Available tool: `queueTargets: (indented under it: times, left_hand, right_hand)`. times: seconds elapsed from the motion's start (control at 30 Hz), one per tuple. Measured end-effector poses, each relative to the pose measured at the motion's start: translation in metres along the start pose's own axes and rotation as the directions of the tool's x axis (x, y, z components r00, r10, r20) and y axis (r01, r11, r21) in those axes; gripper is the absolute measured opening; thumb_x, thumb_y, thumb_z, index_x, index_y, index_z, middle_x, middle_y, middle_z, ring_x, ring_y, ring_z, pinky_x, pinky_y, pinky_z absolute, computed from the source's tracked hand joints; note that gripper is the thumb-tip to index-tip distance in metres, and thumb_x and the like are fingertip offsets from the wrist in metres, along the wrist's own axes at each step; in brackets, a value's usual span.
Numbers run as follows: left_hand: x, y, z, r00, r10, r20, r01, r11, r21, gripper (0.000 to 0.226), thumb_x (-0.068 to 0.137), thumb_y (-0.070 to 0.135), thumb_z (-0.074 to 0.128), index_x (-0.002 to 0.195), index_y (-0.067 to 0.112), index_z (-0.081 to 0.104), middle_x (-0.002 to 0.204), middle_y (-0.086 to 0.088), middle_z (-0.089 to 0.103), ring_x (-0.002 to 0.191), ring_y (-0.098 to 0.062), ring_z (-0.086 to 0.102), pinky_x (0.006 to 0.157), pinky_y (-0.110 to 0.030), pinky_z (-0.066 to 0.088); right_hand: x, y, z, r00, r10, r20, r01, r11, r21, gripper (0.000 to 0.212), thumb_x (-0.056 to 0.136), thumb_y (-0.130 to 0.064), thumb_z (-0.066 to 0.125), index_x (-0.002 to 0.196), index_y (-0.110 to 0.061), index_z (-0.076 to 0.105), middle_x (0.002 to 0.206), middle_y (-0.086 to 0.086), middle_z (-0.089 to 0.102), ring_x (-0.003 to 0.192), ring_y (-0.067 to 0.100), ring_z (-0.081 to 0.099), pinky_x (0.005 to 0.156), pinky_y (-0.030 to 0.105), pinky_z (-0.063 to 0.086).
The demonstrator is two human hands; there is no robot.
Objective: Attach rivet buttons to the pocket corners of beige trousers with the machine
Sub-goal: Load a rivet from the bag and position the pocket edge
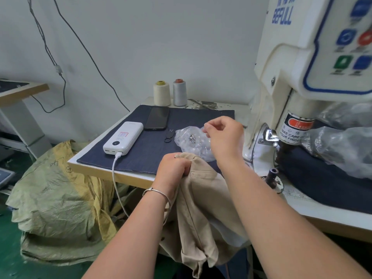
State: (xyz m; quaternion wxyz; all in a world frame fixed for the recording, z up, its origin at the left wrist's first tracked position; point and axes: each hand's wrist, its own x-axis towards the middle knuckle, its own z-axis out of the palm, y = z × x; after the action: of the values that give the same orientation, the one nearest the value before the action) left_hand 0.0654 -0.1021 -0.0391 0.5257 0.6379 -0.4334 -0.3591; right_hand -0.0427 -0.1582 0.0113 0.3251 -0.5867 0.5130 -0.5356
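Trousers [201,208] hang bunched at lower centre, the left hand [173,168] gripping their waistband. The right hand [223,135], fingers curled, pinches the plastic bag [191,139] of rivets mid-frame. A clumsy tug could spill rivets across the dark cloth [141,150]; fingers near the machine [291,97] head at right risk a pinch.

BEFULL on machine [281,57], finger-warning label [291,133]

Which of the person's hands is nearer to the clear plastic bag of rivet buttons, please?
The right hand: its fingers are at the clear plastic bag, on its upper right edge. The left hand is below the bag, gripping the beige trousers.
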Motion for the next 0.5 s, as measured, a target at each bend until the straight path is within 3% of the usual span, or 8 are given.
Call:
queueTargets:
  times: [0.1,0.17,0.2,0.3,0.4,0.5]
  left_hand:
    - [-0.003,0.0,0.001,1.0,-0.005,-0.008,0.004,1.0,-0.013,0.027,0.037,0.005,0.04,0.047,0.023,0.024,0.052,0.005,0.02,0.057,-0.016,0.015,0.052,-0.03,0.011]
    - [-0.004,-0.001,0.001,1.0,-0.004,-0.016,0.004,1.0,-0.016,0.028,0.036,0.005,0.041,0.045,0.025,0.023,0.051,0.006,0.02,0.055,-0.015,0.015,0.049,-0.028,0.011]
    - [-0.004,-0.001,0.001,1.0,-0.005,-0.021,0.005,1.0,-0.012,0.028,0.036,0.005,0.041,0.045,0.025,0.023,0.051,0.006,0.02,0.055,-0.015,0.014,0.049,-0.028,0.011]
    - [-0.005,-0.001,0.002,0.999,-0.012,-0.032,0.012,1.0,-0.003,0.028,0.036,0.005,0.04,0.047,0.024,0.023,0.05,0.007,0.019,0.054,-0.015,0.014,0.048,-0.026,0.012]
    - [-0.006,0.0,0.003,0.999,-0.005,-0.037,0.004,1.0,-0.026,0.028,0.036,0.004,0.04,0.048,0.023,0.023,0.05,0.008,0.019,0.052,-0.013,0.014,0.041,-0.022,0.014]
    - [-0.005,0.0,0.002,0.999,-0.007,-0.032,0.006,1.0,-0.022,0.027,0.036,0.004,0.04,0.05,0.021,0.023,0.049,0.008,0.02,0.053,-0.013,0.014,0.041,-0.021,0.014]
  right_hand:
    - [-0.005,-0.003,-0.009,0.954,0.261,0.146,-0.298,0.863,0.408,0.011,0.088,-0.006,0.066,0.079,-0.011,0.067,0.07,0.002,0.073,0.059,0.006,0.064,0.056,0.018,0.047]
    - [-0.003,-0.003,-0.011,0.908,0.346,0.234,-0.418,0.755,0.506,0.01,0.089,-0.005,0.067,0.08,-0.01,0.067,0.067,0.002,0.073,0.058,0.006,0.063,0.054,0.017,0.047]
    - [-0.001,-0.002,-0.01,0.915,0.347,0.207,-0.404,0.78,0.478,0.01,0.088,-0.006,0.067,0.079,-0.011,0.066,0.065,0.001,0.072,0.056,0.006,0.063,0.054,0.018,0.048]
    - [0.008,0.0,-0.004,0.975,0.215,0.051,-0.221,0.96,0.171,0.016,0.087,-0.009,0.064,0.073,-0.016,0.065,0.066,-0.002,0.071,0.062,0.01,0.066,0.067,0.029,0.057]
    - [0.02,0.001,0.001,0.995,0.076,0.062,-0.074,0.997,-0.034,0.022,0.086,-0.012,0.063,0.067,-0.022,0.062,0.073,-0.002,0.072,0.075,0.019,0.07,0.076,0.039,0.057]
    - [0.031,0.005,0.01,0.987,-0.032,0.155,0.063,0.979,-0.194,0.016,0.086,-0.016,0.062,0.071,-0.023,0.064,0.075,-0.004,0.07,0.076,0.02,0.068,0.071,0.035,0.055]
